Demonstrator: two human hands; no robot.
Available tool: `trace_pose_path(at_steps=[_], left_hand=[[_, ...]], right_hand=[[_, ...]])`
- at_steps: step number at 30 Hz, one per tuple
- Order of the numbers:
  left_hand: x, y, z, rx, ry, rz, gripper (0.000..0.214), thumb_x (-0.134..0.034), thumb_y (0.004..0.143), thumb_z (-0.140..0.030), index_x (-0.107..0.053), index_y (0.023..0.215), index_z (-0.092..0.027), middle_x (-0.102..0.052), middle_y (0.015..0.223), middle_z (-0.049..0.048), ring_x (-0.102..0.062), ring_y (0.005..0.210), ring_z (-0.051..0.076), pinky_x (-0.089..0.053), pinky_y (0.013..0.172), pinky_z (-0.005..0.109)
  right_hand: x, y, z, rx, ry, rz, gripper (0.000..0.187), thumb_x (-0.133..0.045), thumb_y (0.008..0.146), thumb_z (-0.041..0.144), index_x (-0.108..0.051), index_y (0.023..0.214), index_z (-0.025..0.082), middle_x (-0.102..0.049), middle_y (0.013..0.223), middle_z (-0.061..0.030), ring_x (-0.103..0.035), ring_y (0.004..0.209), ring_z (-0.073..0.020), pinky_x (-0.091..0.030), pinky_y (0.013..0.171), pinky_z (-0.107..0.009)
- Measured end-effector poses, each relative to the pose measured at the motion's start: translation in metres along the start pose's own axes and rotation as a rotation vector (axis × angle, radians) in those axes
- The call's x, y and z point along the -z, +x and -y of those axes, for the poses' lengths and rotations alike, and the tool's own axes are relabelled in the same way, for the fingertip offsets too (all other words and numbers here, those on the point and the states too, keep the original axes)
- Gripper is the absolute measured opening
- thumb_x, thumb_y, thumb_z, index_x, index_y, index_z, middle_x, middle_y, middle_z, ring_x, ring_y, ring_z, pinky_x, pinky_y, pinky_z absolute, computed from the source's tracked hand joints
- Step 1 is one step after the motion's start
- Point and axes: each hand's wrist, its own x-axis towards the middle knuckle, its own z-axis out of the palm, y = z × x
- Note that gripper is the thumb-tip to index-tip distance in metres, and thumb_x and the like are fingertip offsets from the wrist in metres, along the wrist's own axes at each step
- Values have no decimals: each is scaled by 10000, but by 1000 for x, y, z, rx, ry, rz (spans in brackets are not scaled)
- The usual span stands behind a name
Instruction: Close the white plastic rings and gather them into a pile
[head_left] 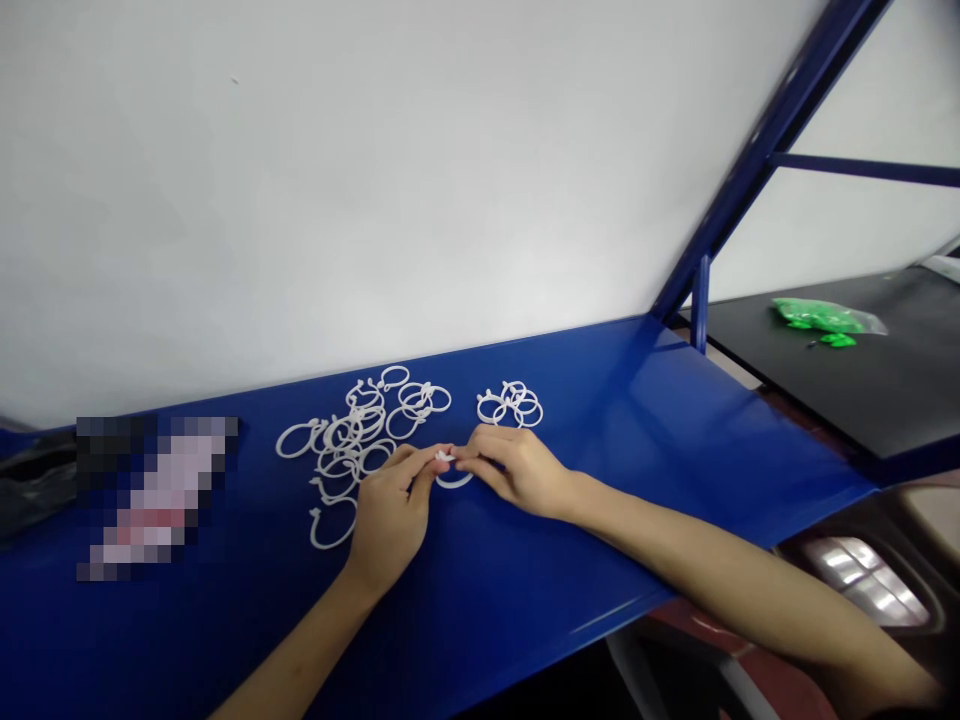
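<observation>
Pinching a single white plastic ring (454, 478) between the fingertips of both hands, a person works at a blue tabletop (637, 440) set against a pale wall. The left hand (390, 510) and right hand (514, 468) meet at the ring's open ends, each clenched lightly on it with thumb and forefinger, and the ring hangs just above the surface between them. Judging by the layout, a small cluster of rings (511, 403) just beyond the right hand looks like the finished share, while a larger loose heap of rings (358, 430) beyond and beside the left hand appears to await handling, so most of the work seems left. Both forearms reach in from the lower edge, wrists low, the right arm stretched long from the right side. A bag of green parts (821, 318) lies well apart on a black shelf (862, 390).
</observation>
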Motion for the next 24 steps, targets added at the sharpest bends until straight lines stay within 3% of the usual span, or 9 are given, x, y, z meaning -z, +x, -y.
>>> trace_pose_path(at_steps=[5, 10, 13, 17, 20, 24], left_hand=[[0, -4, -3, -37, -15, -18, 284, -501, 971, -327, -770, 1019, -250, -756, 916, 20, -715, 794, 160, -571, 728, 269], [4, 3, -2, -150, 62, -1, 334, -473, 991, -395, -743, 1112, -241, -744, 904, 35, -679, 818, 175, -553, 769, 304], [5, 10, 4, -221, 252, 10, 406, -421, 1006, -422, -681, 1235, -209, -756, 979, 68, -629, 935, 238, -503, 899, 411], [4, 17, 16, -180, 556, 28, 524, -390, 998, -470, -607, 1321, -119, -722, 1140, 148, -555, 1098, 344, -437, 962, 529], [3, 19, 25, -154, 661, 57, 524, -400, 989, -480, -614, 1304, -121, -719, 1122, 165, -553, 1115, 363, -437, 948, 532], [3, 18, 31, -191, 644, 94, 409, -493, 955, -445, -647, 1243, -199, -733, 1064, 128, -584, 1049, 323, -439, 928, 489]], right_hand=[[1, -3, 7, 116, -96, 8, 237, -410, 1051, 230, -634, 1038, 151, -674, 917, -89, -635, 826, -161, -534, 737, -267], [7, 1, 5, 122, -230, 12, 278, -379, 1060, 254, -639, 1085, 159, -670, 896, -80, -624, 804, -161, -520, 716, -274], [14, 7, -8, 46, -347, -55, 272, -412, 1051, 291, -659, 1090, 184, -684, 956, -78, -623, 848, -168, -511, 744, -283], [27, 9, -37, -195, -500, -196, 241, -472, 1026, 289, -691, 1038, 189, -687, 983, -79, -609, 911, -192, -501, 776, -299], [34, 9, -55, -323, -559, -213, 209, -521, 1006, 286, -710, 1023, 198, -679, 948, -72, -594, 914, -204, -493, 755, -301], [35, 9, -66, -322, -599, -169, 227, -529, 1004, 293, -724, 1055, 191, -670, 948, -80, -565, 907, -212, -496, 783, -318]])
